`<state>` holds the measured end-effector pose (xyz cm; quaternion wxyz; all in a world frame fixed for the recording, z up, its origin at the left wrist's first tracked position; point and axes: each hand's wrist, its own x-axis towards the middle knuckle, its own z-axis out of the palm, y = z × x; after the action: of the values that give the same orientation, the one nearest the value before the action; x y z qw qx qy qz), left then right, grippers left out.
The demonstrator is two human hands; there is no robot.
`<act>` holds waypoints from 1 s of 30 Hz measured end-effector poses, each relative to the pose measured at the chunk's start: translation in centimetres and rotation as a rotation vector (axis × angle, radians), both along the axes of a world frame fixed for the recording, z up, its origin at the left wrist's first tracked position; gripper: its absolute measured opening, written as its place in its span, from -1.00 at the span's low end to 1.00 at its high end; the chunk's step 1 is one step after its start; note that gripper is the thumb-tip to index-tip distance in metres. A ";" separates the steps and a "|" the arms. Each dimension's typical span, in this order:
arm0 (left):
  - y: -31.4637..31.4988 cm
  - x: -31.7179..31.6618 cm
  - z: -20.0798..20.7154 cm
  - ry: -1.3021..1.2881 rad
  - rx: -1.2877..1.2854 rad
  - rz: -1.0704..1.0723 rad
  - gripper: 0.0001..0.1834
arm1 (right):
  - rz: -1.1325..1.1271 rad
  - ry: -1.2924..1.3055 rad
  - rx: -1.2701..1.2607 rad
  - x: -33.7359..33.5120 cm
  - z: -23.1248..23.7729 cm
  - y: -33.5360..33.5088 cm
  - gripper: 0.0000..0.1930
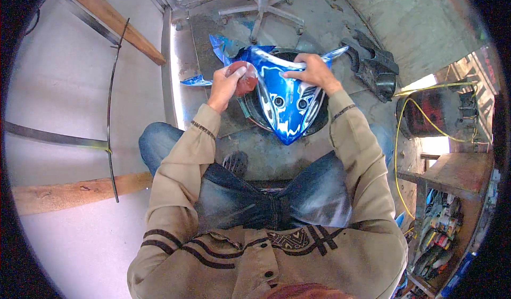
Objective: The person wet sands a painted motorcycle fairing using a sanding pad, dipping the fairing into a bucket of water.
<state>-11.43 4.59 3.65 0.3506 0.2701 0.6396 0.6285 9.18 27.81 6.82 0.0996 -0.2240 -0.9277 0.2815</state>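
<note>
A glossy blue and white motorcycle fairing (288, 107) lies in front of me, its pointed end toward me, with two dark round holes in its face and side wings reaching out left and right. My left hand (223, 87) pinches a reddish-brown sanding disc (246, 84) between thumb and fingers, at the fairing's left edge. Whether the disc touches the panel I cannot tell. On the upper right part of the fairing, my right hand (315, 71) grips it, thumb on the blue face and fingers over the white band.
Beneath the fairing is a dark round tub (321, 122). A metal star-shaped chair base (261, 9) stands beyond it. Black plastic parts (372, 64) lie to the right, near a red and black drum (434, 112) and a yellow hose (398, 163). A cluttered wooden shelf (458, 174) is at lower right.
</note>
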 end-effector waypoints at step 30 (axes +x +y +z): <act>1.0 1.1 -1.9 0.552 -0.178 0.107 -0.82 | -0.501 0.094 -0.850 8.2 -4.1 -1.2 -0.44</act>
<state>-10.28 5.60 1.70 0.1522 0.3647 0.7768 0.4904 17.33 26.62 2.68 0.1057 -0.4479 -0.6432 0.6120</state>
